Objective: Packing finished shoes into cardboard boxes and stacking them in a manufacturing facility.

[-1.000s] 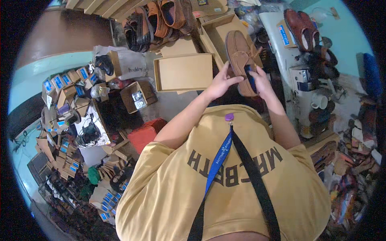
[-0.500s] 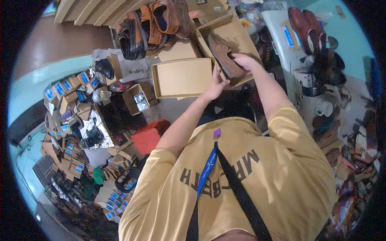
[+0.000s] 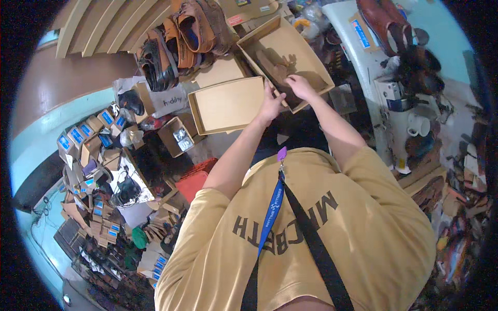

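Observation:
A brown shoe (image 3: 271, 63) lies inside a tan cardboard box (image 3: 320, 54), along its left wall. My right hand (image 3: 302, 88) reaches over the box's near end, its bent fingers closed at the shoe's near part; the exact hold is partly hidden. With fingers and thumb at the near left wall of the same box, my left hand (image 3: 270, 106) grips that edge. Just left of it, and close to that hand, a shallow cardboard tray or lid (image 3: 228, 106) lies with its inside facing up.
Brown and black shoes (image 3: 194, 31) stand in a row behind the shallow tray. Dark red shoes (image 3: 383, 23) rest on a white surface (image 3: 345, 15) at right. Far left are stacked small boxes (image 3: 78, 135). A red plastic item (image 3: 196, 181) sits beside my left forearm.
The brown shoe has gone down into the box, and my right hand has followed it. My left hand stays at the box wall. The whole view has shifted slightly.

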The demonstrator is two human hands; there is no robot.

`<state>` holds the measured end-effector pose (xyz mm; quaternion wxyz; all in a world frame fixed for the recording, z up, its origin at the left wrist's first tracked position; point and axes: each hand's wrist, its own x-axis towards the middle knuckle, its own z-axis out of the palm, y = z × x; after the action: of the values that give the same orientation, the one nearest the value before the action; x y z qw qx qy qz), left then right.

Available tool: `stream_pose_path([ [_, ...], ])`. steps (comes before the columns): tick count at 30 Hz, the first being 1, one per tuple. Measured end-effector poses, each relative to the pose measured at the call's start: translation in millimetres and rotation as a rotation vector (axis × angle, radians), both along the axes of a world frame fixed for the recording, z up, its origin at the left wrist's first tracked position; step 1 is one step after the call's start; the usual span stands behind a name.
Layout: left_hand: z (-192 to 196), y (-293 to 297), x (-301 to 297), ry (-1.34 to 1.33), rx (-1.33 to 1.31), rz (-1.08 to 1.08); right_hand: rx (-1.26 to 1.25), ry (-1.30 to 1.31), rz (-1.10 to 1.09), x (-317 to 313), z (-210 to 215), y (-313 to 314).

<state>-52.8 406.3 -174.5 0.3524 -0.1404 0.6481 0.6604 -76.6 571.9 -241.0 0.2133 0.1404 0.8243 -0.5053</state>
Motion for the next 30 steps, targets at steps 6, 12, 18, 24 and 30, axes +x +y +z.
stream_pose_path([
  [6,16,11,3,-0.032,-0.016,-0.053,-0.084,0.087,-0.023,1,-30,-7],
  [12,-22,-36,-5,-0.144,-0.021,-0.240,0.170,0.070,0.102,-13,4,-26],
  [18,8,-50,21,-0.007,-0.063,-0.391,0.270,0.586,0.078,76,99,29],
  [24,20,-60,43,0.275,-0.188,-0.776,0.584,0.977,-0.303,206,180,157],
  [30,30,-28,32,0.362,-0.155,-1.020,1.164,0.182,-1.443,345,150,285],
])
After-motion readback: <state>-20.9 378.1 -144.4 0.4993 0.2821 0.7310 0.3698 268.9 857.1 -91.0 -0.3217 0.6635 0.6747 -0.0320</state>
